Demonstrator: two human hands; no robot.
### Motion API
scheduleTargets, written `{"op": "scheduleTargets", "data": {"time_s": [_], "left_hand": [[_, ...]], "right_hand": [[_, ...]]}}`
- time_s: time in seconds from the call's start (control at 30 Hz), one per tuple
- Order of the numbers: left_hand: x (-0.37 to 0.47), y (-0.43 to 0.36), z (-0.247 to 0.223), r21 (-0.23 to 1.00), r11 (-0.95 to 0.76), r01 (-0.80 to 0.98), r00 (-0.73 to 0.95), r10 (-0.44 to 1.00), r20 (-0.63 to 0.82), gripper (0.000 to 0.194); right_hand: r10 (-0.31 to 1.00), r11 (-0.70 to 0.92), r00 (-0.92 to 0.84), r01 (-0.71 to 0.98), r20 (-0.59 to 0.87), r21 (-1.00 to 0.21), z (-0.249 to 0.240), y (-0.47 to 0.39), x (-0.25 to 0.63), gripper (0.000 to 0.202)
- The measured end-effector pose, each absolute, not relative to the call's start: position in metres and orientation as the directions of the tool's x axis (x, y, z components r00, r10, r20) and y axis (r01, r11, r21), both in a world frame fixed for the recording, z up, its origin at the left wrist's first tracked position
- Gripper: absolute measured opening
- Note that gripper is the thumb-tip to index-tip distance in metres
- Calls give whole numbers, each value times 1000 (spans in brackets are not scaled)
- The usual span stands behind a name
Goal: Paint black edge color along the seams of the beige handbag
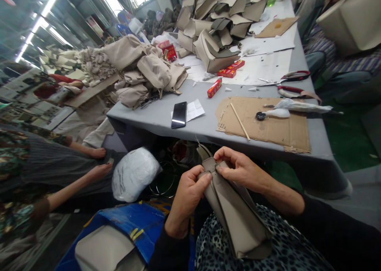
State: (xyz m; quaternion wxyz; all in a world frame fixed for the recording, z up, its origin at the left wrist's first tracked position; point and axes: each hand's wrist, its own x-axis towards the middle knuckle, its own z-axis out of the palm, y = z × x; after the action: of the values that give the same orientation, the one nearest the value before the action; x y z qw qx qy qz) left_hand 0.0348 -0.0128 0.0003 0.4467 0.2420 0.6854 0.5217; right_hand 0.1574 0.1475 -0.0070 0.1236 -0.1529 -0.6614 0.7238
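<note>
The bag [238,211] looks like smooth leather, the phone [179,113] glossy, the cardboard [268,128] matt.

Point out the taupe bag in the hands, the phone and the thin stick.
Taupe bag [238,211]: head view, on its long panel.
Phone [179,114]: head view, on its screen.
Thin stick [240,121]: head view, midway along its length.

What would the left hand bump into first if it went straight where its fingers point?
The left hand would probably meet the beige bag first, since it's touching it; beyond that, depth is unclear.
</note>
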Motion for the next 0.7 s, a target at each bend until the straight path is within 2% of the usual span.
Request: {"op": "scheduleTargets", "data": {"time_s": [0.3, 0.57, 0.7], "left_hand": [[34, -12, 3, 919, 373, -127, -486, 784, -385, 37], [41, -9, -4, 930, 358, -79, -594, 733, -333, 34], [48, -9, -2, 912, 405, -67, -672, 658, -341, 31]], "right_hand": [[398, -96, -915, 37, -72, -995, -4, 147, 158, 21], [385, -166, -916, 55, -116, -985, -12, 146, 155, 19], [427, -45, -903, 34, -50, -998, -33, 136, 154, 11]]}}
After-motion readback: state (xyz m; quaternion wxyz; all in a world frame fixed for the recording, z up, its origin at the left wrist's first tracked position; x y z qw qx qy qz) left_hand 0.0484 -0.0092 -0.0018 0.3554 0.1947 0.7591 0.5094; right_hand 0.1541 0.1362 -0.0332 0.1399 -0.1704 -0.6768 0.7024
